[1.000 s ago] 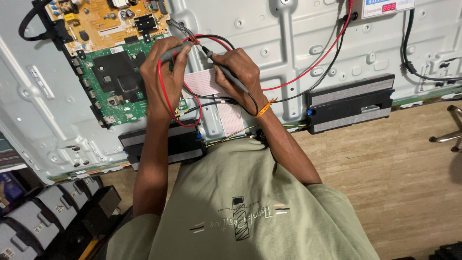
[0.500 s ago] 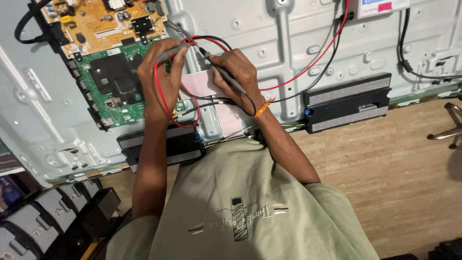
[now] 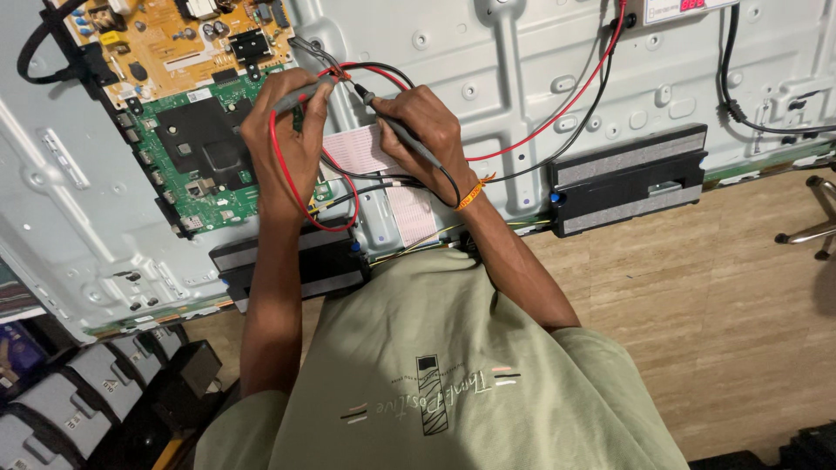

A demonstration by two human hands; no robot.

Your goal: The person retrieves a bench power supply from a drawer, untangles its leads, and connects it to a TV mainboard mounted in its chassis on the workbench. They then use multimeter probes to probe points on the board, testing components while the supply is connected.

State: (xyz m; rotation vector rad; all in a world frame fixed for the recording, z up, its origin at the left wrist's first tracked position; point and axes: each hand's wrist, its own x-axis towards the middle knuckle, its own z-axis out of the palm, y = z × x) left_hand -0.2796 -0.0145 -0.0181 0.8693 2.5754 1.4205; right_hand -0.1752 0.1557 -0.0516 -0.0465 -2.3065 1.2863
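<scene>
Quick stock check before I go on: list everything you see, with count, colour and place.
Metal back panel: one, pale grey, across the top.
Green circuit board: one, upper left.
Orange circuit board: one, above the green one.
Ribbon cable: one, pinkish white, between the hands.
Speaker bars: two, black, lower panel edge.
Red lead: one, running to upper right.
Wooden floor: brown, right.
Left hand: holds a grey probe.
Right hand: holds a dark probe.

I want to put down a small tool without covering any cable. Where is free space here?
Bare wooden floor lies right of the right hand, below the black speaker bar. It is crowded around the left hand: probe leads, ribbon cable, green circuit board.
</scene>
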